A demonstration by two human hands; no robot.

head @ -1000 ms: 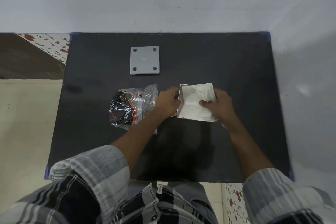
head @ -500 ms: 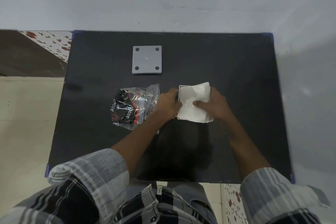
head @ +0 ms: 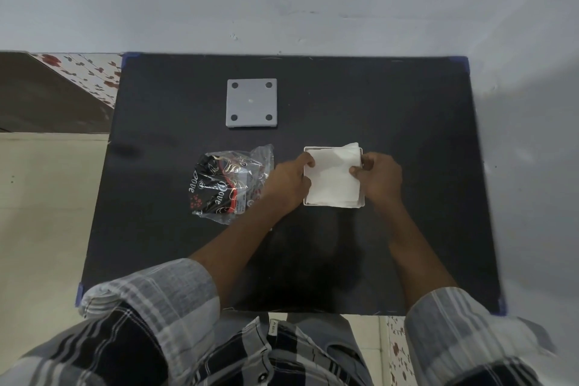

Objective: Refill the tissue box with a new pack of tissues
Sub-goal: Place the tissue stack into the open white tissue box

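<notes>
A white square tissue box (head: 308, 204) stands open at the middle of the black table, filled with a stack of white tissues (head: 332, 178). My left hand (head: 286, 185) grips the box's left wall. At the right wall my right hand (head: 380, 178) pinches the tissues' edge with thumb and fingers. The stack's far right corner pokes up above the rim. A grey square lid (head: 251, 102) with a hole at each corner lies flat at the back left. The torn, see-through tissue wrapper (head: 227, 185) with black and red print lies left of my left hand.
The black table (head: 407, 119) ends at a pale wall behind and to the right. Tiled floor lies to the left and at the near edge. My checked sleeves and shirt fill the bottom of the view.
The box, tilted toward me a second ago, now sits flat. My right hand has pressed the bunched tissues down into it and slid to the right edge. The left hand keeps its grip.
</notes>
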